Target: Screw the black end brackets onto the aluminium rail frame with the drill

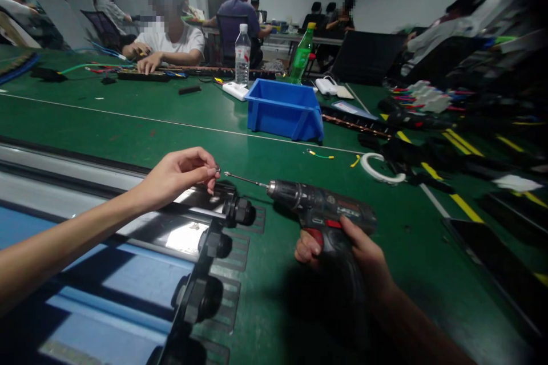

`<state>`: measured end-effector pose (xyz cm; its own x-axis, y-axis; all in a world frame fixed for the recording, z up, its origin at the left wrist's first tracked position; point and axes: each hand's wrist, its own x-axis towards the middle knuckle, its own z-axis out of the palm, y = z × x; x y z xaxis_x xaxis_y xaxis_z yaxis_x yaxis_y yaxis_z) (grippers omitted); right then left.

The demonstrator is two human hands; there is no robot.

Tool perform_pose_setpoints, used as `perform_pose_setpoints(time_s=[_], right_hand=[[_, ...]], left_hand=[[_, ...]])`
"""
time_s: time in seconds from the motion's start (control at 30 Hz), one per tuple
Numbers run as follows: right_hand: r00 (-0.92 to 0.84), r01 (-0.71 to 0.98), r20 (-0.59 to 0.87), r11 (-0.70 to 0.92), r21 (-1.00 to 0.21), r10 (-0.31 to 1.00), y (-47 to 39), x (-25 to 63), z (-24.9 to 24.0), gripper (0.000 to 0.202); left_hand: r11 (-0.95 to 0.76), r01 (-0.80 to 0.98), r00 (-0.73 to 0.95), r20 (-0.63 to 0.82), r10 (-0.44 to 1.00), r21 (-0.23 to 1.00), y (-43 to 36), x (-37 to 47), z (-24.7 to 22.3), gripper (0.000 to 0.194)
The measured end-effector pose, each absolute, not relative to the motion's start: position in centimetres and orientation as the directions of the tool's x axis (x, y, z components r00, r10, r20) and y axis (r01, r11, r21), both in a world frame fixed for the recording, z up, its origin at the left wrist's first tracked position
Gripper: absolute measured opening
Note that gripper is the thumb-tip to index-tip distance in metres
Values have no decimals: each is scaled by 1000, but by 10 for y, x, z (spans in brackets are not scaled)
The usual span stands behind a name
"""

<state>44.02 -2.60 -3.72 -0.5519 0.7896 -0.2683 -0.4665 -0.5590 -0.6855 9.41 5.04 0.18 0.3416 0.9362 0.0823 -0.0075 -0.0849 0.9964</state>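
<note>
My right hand (351, 245) is wrapped round the handle of a black and red power drill (329, 208), its long thin bit pointing left. The bit's tip is just short of my left hand (186, 174), whose thumb and fingers pinch a small metal piece (218, 171). Below my left hand lies a long metal and blue assembly (124, 262), with black round cable fittings (240, 211) along its right end. Flat slotted tabs (231, 302) stick out beside the fittings.
A blue bin (282, 108) stands ahead on the green table (149, 137), with a clear bottle (242, 57) and a green bottle (303, 54) behind. A white ring (381, 170) and dark straps lie right. A person in white works across the table.
</note>
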Motion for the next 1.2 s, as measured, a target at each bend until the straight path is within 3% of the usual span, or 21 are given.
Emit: perform_pose_setpoints(time_s=[1.2], right_hand=[[-558,-446,-206,-500,-742,804,-29,441,-37,53]], left_hand=[[-208,250,324,121,938,946,39,100,12,16]])
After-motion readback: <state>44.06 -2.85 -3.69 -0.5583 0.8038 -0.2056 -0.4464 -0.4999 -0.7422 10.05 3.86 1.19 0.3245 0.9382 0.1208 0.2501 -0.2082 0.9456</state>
